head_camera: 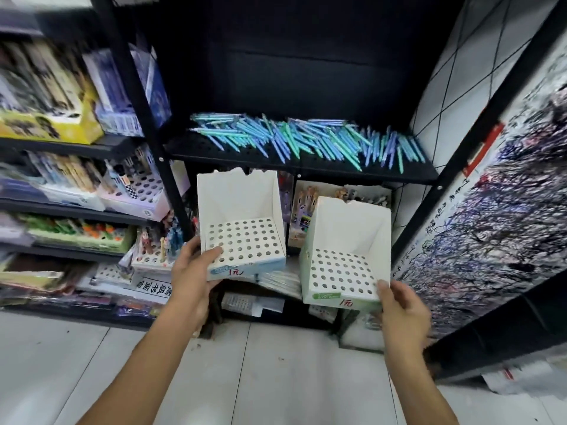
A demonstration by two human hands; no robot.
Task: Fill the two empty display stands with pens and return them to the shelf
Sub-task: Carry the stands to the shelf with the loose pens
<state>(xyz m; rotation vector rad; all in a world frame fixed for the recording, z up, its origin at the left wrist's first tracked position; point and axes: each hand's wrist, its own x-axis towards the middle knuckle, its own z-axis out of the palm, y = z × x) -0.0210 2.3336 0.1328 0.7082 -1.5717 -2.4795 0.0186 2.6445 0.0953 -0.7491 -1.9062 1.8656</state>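
Two white cardboard display stands with perforated hole trays hang in the air in front of a black shelf unit. My left hand [191,271] grips the left stand [242,210] at its front left corner, thumb on the hole tray. My right hand [402,314] holds the right stand [349,240] at its front right corner, thumb on its tray. Both stands hold no pens. A loose pile of blue and teal pens [306,141] lies spread across the black shelf [233,154] just above and behind the stands.
Left shelves carry a yellow box [61,118], stands with pens [138,194] and other stationery. Lower shelves behind the stands hold more packaged goods. A scribbled paper sheet [497,225] covers the panel on the right. Grey floor tiles [276,378] lie below.
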